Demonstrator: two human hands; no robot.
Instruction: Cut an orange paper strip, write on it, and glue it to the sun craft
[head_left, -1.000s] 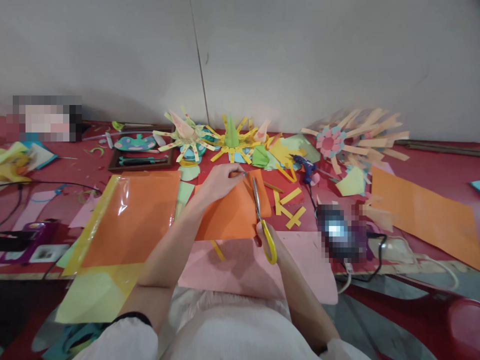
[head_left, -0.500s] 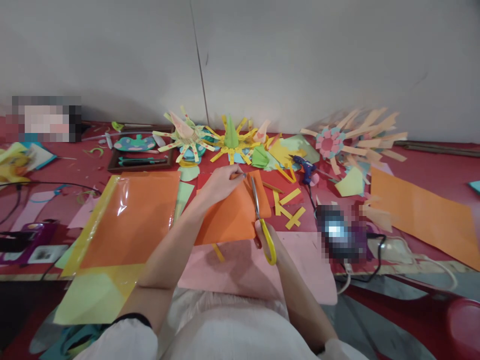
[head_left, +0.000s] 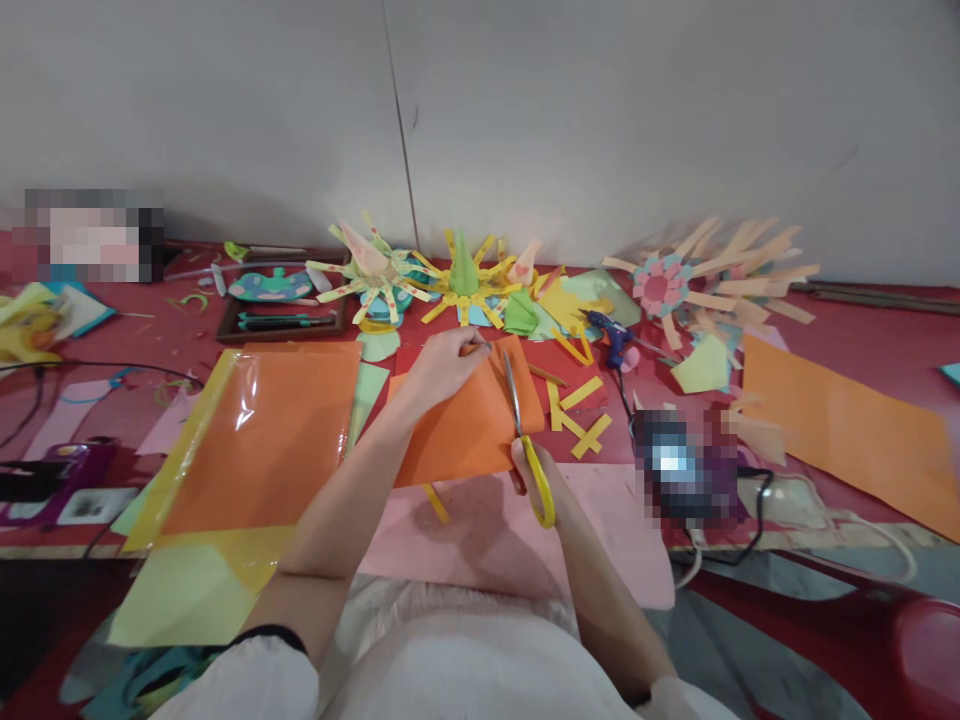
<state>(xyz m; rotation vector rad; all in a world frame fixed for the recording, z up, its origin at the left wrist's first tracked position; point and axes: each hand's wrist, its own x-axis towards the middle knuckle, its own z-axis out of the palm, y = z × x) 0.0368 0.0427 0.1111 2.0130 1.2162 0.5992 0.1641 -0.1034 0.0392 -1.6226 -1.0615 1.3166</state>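
My left hand (head_left: 442, 368) pinches the far edge of an orange paper sheet (head_left: 457, 430) and holds it up off the table. My right hand (head_left: 544, 485) grips yellow-handled scissors (head_left: 525, 440), whose blades run up the sheet near its right side. A narrow orange strip (head_left: 527, 385) stands to the right of the blades. A pink sheet (head_left: 517, 540) lies under both hands at the table's near edge.
A clear sleeve with orange paper (head_left: 262, 430) lies at left, a large orange sheet (head_left: 840, 425) at right. Paper flower crafts (head_left: 461, 275) and another (head_left: 675, 280) stand by the wall. A blue glue gun (head_left: 611, 335), yellow strips (head_left: 577, 415) and cables lie nearby.
The scissors have crept slightly farther up the orange sheet; both hands otherwise stay in place.
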